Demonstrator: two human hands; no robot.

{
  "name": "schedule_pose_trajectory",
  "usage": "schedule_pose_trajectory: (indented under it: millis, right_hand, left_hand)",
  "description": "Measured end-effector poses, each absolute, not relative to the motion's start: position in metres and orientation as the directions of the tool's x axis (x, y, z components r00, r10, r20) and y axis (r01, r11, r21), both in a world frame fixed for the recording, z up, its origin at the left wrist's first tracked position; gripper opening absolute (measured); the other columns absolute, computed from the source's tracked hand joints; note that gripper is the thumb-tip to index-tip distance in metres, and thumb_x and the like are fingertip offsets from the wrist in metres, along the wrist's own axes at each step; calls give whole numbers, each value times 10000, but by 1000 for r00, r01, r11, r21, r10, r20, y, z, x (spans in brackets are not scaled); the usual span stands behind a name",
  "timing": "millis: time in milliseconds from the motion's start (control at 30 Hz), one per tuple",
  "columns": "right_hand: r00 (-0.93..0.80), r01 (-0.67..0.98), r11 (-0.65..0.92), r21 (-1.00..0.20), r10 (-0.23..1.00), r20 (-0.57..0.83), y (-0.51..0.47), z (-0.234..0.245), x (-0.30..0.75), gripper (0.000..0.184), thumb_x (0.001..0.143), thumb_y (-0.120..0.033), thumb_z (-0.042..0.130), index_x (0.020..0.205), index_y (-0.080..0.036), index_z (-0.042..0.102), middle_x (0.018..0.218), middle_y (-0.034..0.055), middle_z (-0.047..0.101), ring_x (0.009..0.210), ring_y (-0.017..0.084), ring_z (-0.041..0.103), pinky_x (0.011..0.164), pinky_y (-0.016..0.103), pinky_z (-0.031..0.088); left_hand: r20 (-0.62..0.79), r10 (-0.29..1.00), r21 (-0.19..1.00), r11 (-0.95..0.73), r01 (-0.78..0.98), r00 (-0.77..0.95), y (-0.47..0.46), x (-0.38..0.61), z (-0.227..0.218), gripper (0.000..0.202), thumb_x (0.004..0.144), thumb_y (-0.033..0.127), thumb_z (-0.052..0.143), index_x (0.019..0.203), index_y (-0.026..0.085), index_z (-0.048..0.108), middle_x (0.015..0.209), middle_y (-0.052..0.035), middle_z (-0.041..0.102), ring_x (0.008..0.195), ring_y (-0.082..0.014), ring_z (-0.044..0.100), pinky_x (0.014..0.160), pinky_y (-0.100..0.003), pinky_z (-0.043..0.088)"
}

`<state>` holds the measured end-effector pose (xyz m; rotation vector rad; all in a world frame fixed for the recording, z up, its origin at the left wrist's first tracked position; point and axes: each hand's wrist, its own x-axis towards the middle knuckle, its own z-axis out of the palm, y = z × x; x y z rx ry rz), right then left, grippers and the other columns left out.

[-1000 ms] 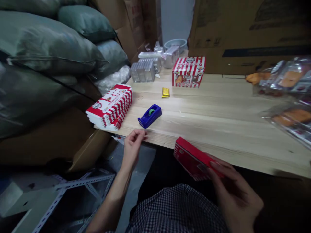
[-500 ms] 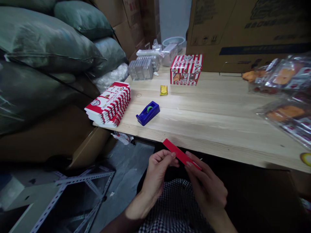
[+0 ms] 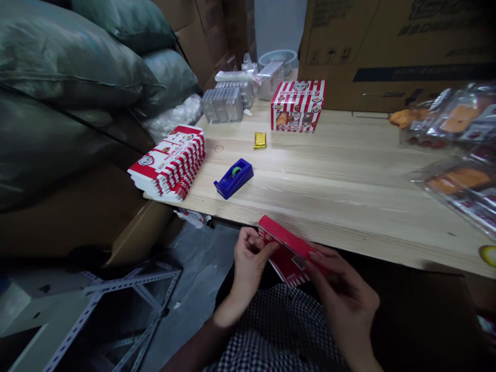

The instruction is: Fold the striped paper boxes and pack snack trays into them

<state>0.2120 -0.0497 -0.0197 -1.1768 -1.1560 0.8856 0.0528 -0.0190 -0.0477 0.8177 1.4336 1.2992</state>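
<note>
A flat red carton (image 3: 285, 249) with white stripes along its lower edge is held just below the front edge of the wooden table (image 3: 349, 170), above my lap. My left hand (image 3: 250, 258) pinches its left end with curled fingers. My right hand (image 3: 343, 294) grips its right side, fingers closed over the top face. The carton is partly spread open between both hands.
A stack of flat red-and-white striped cartons (image 3: 168, 163) lies at the table's left corner. A blue tape dispenser (image 3: 233, 177), a small gold packet (image 3: 260, 140) and an assembled striped box (image 3: 297, 105) are further back. Wrapped snack packs (image 3: 457, 150) lie right. Sacks and cardboard boxes surround.
My left hand left the table edge near the tape dispenser and joined the right hand on the red carton. The carton turned edge-on, then opened out wider between both hands.
</note>
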Motion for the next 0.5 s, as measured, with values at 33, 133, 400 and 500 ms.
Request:
schedule_pose_trajectory:
  millis: [33, 133, 400, 500]
  right_hand:
    - [263, 23, 155, -988, 952, 155, -46, -19, 215, 173, 820, -136, 765, 952, -248, 757, 1059, 56, 764, 962, 210, 740, 776, 317, 635]
    - [398, -112, 63, -992, 917, 13, -33, -22, 228, 115, 793, -197, 807, 886, -216, 744, 991, 57, 768, 941, 192, 730, 760, 280, 611]
    - [516, -386, 20, -922, 834, -197, 8, -62, 267, 253, 751, -331, 840, 933, -208, 714, 864, 2, 768, 689, 120, 699, 714, 277, 576]
    - [457, -174, 16, -985, 887, -67, 26, -79, 277, 324, 730, -414, 825, 941, -199, 704, 877, 37, 769, 773, 171, 720, 761, 334, 579]
  left_hand:
    - [-147, 928, 988, 152, -14, -342, -14, 47, -51, 470, 689, 399, 874, 865, 227, 474, 679, 78, 502, 625, -105, 508, 647, -226, 416]
    - [24, 926, 953, 92, 287, -377, -2, 27, -57, 498, 640, 375, 906, 963, 220, 561, 885, 19, 578, 849, -149, 547, 803, -255, 432]
    - [-181, 948, 970, 128, 207, 261, 29, 9, -45, 360, 937, 440, 594, 1103, 148, 723, 980, -74, 764, 849, -202, 677, 779, -274, 492]
    - [-92, 969, 913, -10, 409, 230, 66, 10, -43, 390, 947, 458, 554, 1084, 159, 763, 1040, -71, 781, 933, -241, 693, 815, -281, 490]
